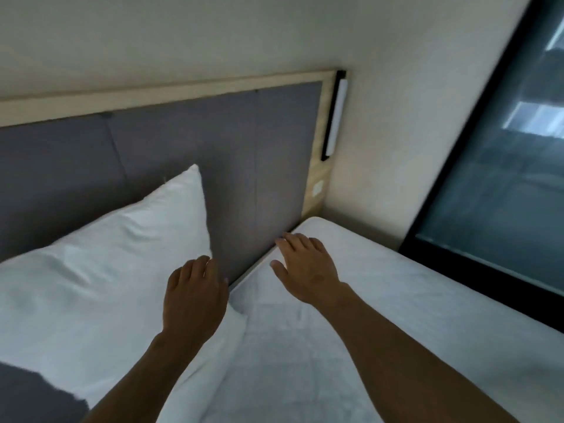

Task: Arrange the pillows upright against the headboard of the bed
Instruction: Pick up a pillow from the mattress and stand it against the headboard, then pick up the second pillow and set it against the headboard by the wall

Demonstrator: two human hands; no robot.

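Observation:
A white pillow [100,270] leans upright against the grey padded headboard [238,166], its top corner pointing up. My left hand [195,294] rests on the pillow's right edge with the fingers curled over it, not gripping. My right hand [305,267] hovers just above the white mattress [381,315] near the headboard, fingers spread and holding nothing. To the right of the pillow the headboard stands bare.
The headboard has a light wooden frame [320,166] with a black-and-white wall lamp [334,117] and a white switch [317,188]. The cream wall meets the bed's corner. A dark-framed window [488,190] runs along the right. A grey shape [33,395] sits bottom left.

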